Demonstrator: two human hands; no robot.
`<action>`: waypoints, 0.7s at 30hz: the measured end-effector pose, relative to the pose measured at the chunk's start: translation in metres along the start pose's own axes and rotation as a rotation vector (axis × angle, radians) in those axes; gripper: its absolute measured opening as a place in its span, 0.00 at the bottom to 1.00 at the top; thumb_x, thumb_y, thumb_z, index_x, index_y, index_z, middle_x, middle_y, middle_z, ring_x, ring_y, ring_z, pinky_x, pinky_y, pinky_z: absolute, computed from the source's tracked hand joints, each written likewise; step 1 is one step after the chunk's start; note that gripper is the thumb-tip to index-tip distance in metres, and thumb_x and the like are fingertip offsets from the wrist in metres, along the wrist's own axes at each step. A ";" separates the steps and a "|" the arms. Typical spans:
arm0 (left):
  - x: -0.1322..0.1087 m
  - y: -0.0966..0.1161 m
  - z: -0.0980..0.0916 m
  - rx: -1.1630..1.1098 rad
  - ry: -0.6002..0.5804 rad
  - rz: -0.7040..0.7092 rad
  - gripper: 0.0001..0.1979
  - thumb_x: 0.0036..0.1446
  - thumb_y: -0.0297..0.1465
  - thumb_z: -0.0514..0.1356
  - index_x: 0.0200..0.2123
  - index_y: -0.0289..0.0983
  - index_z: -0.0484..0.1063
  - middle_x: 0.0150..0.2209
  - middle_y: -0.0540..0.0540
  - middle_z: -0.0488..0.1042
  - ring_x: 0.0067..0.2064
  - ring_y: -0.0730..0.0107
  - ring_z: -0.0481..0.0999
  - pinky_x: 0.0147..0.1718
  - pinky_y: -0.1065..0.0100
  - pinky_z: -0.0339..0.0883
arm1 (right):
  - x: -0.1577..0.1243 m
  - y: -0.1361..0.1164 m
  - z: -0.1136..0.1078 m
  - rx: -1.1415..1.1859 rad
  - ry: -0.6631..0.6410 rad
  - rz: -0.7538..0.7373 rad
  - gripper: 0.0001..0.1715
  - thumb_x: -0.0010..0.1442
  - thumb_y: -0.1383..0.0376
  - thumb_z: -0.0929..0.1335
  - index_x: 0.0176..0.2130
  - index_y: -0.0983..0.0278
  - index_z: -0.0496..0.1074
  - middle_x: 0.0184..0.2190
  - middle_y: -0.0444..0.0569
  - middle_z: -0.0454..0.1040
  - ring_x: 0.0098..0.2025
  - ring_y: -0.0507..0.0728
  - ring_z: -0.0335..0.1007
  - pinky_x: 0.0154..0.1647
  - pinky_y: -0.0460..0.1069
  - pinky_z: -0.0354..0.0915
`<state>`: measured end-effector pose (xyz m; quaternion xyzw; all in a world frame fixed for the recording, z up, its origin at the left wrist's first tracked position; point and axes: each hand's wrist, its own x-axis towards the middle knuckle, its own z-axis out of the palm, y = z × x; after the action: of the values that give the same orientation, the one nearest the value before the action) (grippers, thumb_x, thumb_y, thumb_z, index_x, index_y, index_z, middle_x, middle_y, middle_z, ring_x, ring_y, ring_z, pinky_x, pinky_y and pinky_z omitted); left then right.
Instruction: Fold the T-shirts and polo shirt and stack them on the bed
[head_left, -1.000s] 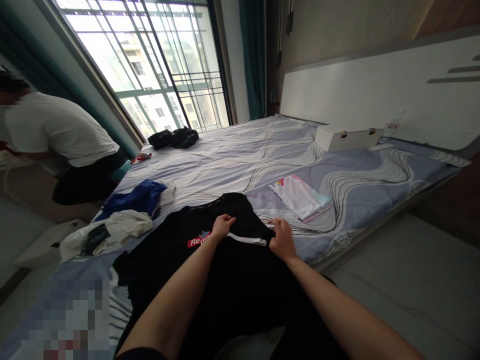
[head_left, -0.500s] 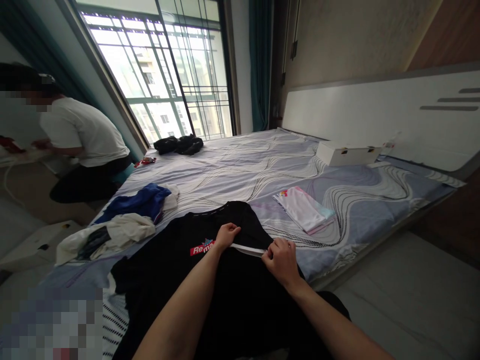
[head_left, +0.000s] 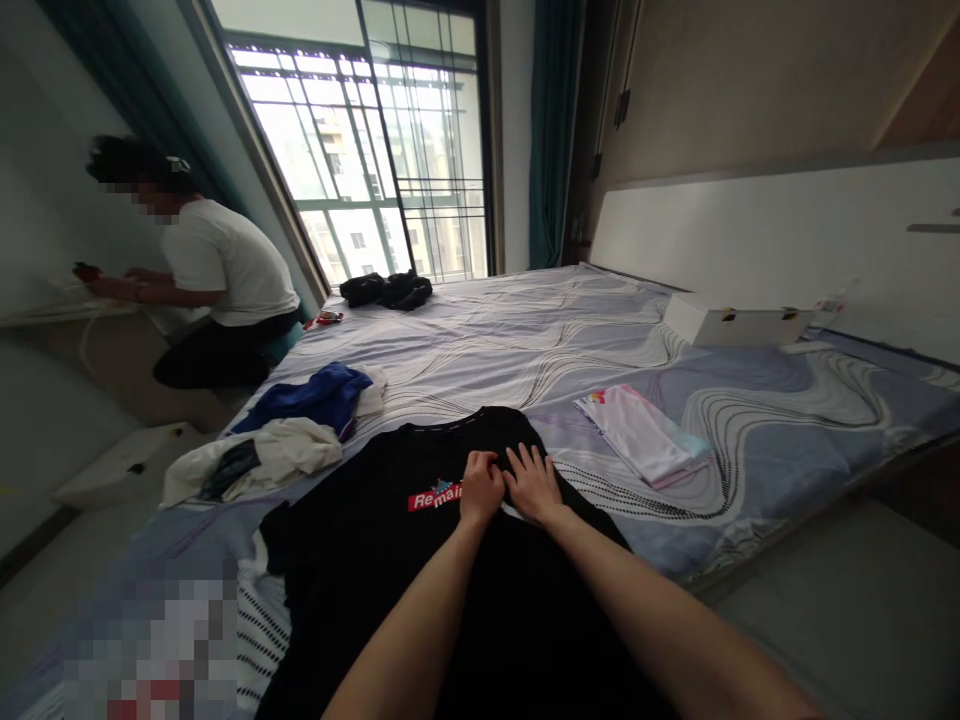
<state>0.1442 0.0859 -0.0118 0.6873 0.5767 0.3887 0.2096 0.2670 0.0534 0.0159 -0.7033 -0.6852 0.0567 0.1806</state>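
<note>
Far left, low: white box (head_left: 135,465) on the floor, off the bed's left edge. Above it, a second person in a white top (head_left: 236,265), crouched beside that edge, a small red-and-dark object (head_left: 88,272) at the hands; too small to identify.

Bed (head_left: 487,350), left edge: cream garment (head_left: 300,445) with a dark patch, crumpled; blue garment (head_left: 319,395) heaped just behind. Farther along the same edge, a small red item (head_left: 324,319), then a black bundle (head_left: 386,290) at the far left corner, under the window.

Near edge, middle: black T-shirt (head_left: 360,480), spread front up, neckline toward the far edge, red chest print (head_left: 431,495) partly covered by the left hand (head_left: 481,485). That hand's fingers are curled on the cloth; whether they pinch it, cannot tell. Right hand (head_left: 534,485) just beside, open, fingers spread flat on the shirt; a white strip (head_left: 517,513) shows below.

Right of the shirt, apart from it: pale pink-and-white folded garment (head_left: 645,435). Toward the headboard edge, long white box (head_left: 739,322).
</note>
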 end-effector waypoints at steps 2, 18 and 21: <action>-0.010 -0.003 -0.004 0.047 0.071 -0.008 0.21 0.58 0.24 0.50 0.51 0.37 0.75 0.52 0.35 0.73 0.56 0.55 0.72 0.57 0.55 0.64 | 0.001 -0.006 0.023 -0.061 -0.025 0.041 0.34 0.69 0.52 0.59 0.70 0.58 0.56 0.72 0.53 0.50 0.73 0.68 0.41 0.69 0.67 0.39; -0.070 -0.143 -0.261 0.747 0.175 -0.416 0.24 0.64 0.33 0.48 0.59 0.31 0.69 0.63 0.32 0.67 0.66 0.48 0.62 0.63 0.52 0.53 | 0.001 0.001 0.048 -0.253 -0.041 0.076 0.36 0.70 0.47 0.53 0.72 0.54 0.50 0.74 0.49 0.45 0.73 0.67 0.36 0.69 0.68 0.37; -0.045 -0.150 -0.287 0.730 0.205 -0.559 0.24 0.60 0.37 0.53 0.53 0.26 0.72 0.53 0.25 0.74 0.59 0.42 0.71 0.56 0.51 0.62 | 0.001 0.001 0.048 -0.269 -0.032 0.077 0.36 0.70 0.48 0.53 0.72 0.54 0.50 0.74 0.49 0.45 0.73 0.67 0.37 0.69 0.67 0.37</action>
<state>-0.1742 0.0343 0.0399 0.4925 0.8564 0.1550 -0.0074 0.2525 0.0626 -0.0288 -0.7458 -0.6621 -0.0177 0.0716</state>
